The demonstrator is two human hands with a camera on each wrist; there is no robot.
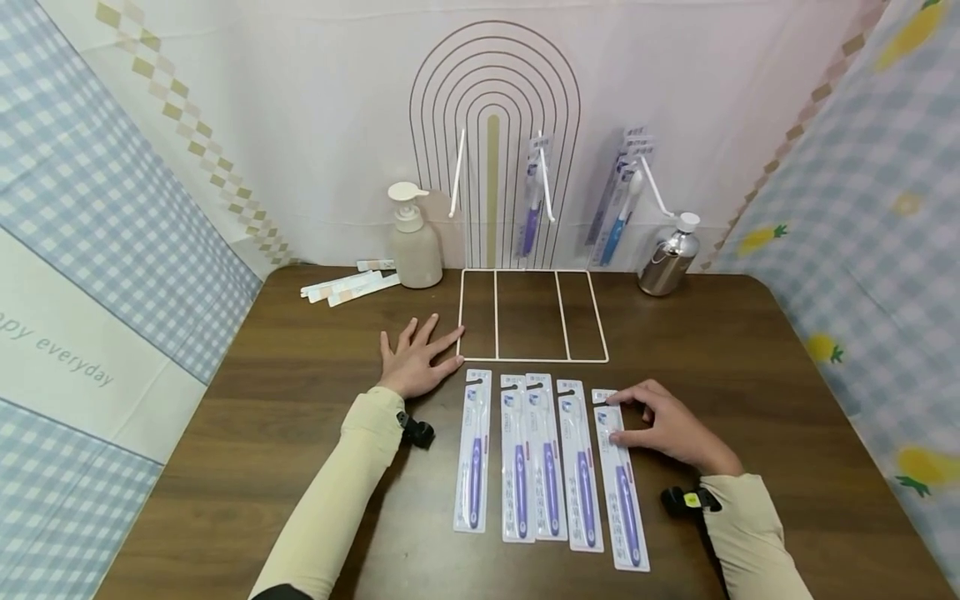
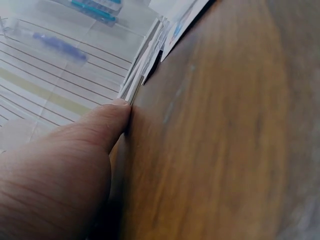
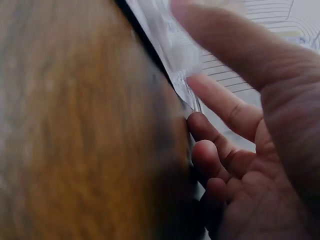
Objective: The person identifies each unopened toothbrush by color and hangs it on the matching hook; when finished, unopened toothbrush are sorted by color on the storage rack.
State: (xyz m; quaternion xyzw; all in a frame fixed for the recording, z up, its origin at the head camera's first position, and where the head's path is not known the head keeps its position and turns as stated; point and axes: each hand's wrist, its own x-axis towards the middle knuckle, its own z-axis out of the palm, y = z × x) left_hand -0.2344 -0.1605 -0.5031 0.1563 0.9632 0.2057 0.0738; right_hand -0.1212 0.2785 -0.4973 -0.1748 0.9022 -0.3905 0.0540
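Note:
My left hand (image 1: 415,367) lies palm down with fingers spread on the table, its thumb and index fingertips at the left front corner of the white wire rack (image 1: 532,361). In the left wrist view the thumb (image 2: 95,125) points along the tabletop at the rack's base. My right hand (image 1: 671,429) reaches over the rightmost packaged toothbrush (image 1: 626,508), thumb and index fingertips apart on the upper part of its package. The right wrist view shows the other fingers bent beside the clear package (image 3: 175,55). Several more purple toothbrushes (image 1: 474,467) lie side by side, handles toward me.
Packaged toothbrushes hang from the rack's middle hook (image 1: 546,187) and right hook (image 1: 656,187); the left hook (image 1: 458,175) is bare. Behind stand a pump bottle (image 1: 417,250) and a silver bottle (image 1: 667,262). Flat paper sachets (image 1: 352,285) lie back left. Cloth curtains (image 1: 862,250) enclose the table.

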